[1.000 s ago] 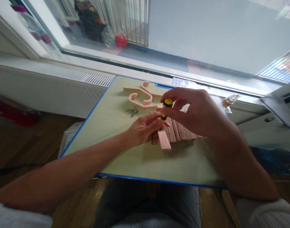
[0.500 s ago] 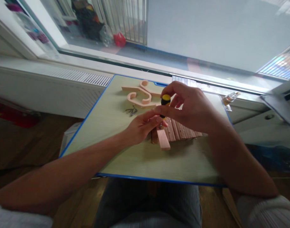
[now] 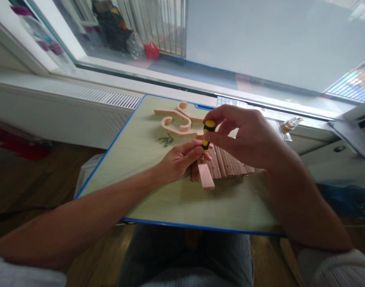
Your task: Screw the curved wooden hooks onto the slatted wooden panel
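Note:
A short screwdriver with a yellow and black handle stands nearly upright over a pale wooden strip. My right hand grips the top of its handle between thumb and fingers. Lower down, my left hand closes around the handle's bottom end, with fingertips showing past the metal shaft. The shaft points down at the strip; whether a screw sits under its tip is too small to tell. Beneath the strip lies a ridged brown piece like corrugated cardboard, partly covered by my hands.
Curled wooden pieces lie at the back of the blue-edged tabletop. Several dark screws are heaped left of my hands. A clear packet rests by the right back corner. A radiator and window stand behind.
My right hand has shifted slightly on the handle and its fingers have turned a little, showing more of the yellow and black grip. My left hand stays almost in place.

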A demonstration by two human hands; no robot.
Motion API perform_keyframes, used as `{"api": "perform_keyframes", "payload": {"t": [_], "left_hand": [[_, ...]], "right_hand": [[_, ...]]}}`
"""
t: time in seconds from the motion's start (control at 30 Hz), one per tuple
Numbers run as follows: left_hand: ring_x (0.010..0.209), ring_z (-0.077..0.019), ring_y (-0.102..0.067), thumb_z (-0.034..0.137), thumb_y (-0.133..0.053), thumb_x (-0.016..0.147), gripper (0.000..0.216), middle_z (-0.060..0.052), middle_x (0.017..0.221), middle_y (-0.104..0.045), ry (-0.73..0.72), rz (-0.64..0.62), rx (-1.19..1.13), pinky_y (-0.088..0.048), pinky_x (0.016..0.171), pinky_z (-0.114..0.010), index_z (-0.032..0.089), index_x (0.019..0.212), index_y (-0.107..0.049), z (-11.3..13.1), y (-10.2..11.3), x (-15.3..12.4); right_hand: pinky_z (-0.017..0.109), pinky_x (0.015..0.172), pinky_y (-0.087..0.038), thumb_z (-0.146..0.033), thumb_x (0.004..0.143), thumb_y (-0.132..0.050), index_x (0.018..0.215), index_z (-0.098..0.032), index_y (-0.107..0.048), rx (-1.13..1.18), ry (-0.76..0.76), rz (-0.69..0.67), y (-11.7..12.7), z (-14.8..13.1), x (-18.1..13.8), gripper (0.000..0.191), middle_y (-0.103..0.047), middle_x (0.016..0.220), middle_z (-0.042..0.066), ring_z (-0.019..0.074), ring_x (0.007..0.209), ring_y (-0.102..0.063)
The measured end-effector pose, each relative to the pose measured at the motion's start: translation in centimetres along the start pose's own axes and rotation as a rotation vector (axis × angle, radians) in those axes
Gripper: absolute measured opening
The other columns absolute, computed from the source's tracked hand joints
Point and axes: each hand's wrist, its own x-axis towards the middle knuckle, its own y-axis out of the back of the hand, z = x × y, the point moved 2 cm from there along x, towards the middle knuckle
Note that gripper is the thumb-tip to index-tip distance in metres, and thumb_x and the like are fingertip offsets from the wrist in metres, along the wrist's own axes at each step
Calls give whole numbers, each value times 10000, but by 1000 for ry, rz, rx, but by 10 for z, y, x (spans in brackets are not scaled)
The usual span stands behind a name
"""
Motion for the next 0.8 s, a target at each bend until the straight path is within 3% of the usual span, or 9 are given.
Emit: {"api": "perform_keyframes", "payload": {"t": [0.27, 0.4, 0.57, 0.67, 0.8], "left_hand": [[913, -157, -747, 585, -815, 1011, 406, -67, 1028, -837, 24, 20, -70, -570, 841, -270, 192, 1110, -791, -2, -3, -1], [883, -144, -702, 616, -789, 1019, 456, -69, 1016, -804, 52, 13, -38, -538, 788, -252, 165, 1069, -825, 0, -2, -1], [989, -163, -707, 593, -751, 1053, 438, -92, 1147, -800, -3, -12, -20, -549, 911, -279, 166, 1019, -840, 5, -3, -1], [1016, -185, -715, 606, -731, 1060, 446, -97, 1156, -803, 0, -12, 0, -552, 939, -305, 173, 1029, -831, 5, -2, -1], [1013, -192, -717, 614, -706, 1074, 452, -95, 1105, -812, 2, -13, 23, -554, 943, -314, 180, 1104, -828, 5, -2, -1]], "right_hand": [[334, 661, -471, -408, 896, -856, 1037, -213, -715, -80, -56, 124, -14, 5, 3, 278, -684, 852, 2, 156, 763, -580], [331, 666, -508, -415, 898, -875, 1054, -189, -748, -45, -6, 94, -7, 3, 2, 302, -744, 939, 23, 150, 758, -642], [354, 771, -627, -309, 975, -787, 1274, -211, -824, 105, 27, -20, 7, 1, -2, 317, -836, 1250, 58, 176, 858, -781], [372, 822, -652, -244, 990, -752, 1257, -251, -864, 117, 15, -31, 10, 1, -4, 290, -868, 1193, 39, 187, 885, -797], [354, 768, -623, -244, 978, -747, 1214, -220, -868, 87, 14, -13, 8, 0, -3, 266, -863, 1085, 36, 176, 835, -775]]}}
